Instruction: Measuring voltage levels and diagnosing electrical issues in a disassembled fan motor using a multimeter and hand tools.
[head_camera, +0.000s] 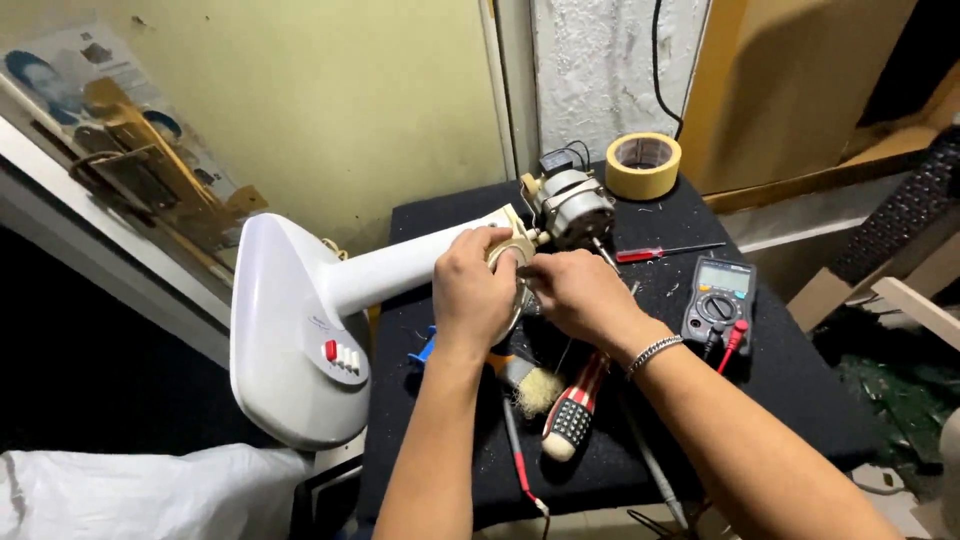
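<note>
Got the white fan stand (300, 320) lying across the black bench (800, 390), motor (572, 208) at the far end. My left hand (472, 290) is wrapped around the neck joint, right hand (578, 295) pinching something small there, can't tell what. Multimeter (718, 302), red screwdriver (660, 253), brush (535, 385) and tape roll (643, 165) sit nearby.

I'm seeing a glossy white plastic fan stand (300, 330) with one red button among white ones, a yellow tape roll (644, 165), and a red-and-black striped screwdriver handle (575, 410).
</note>
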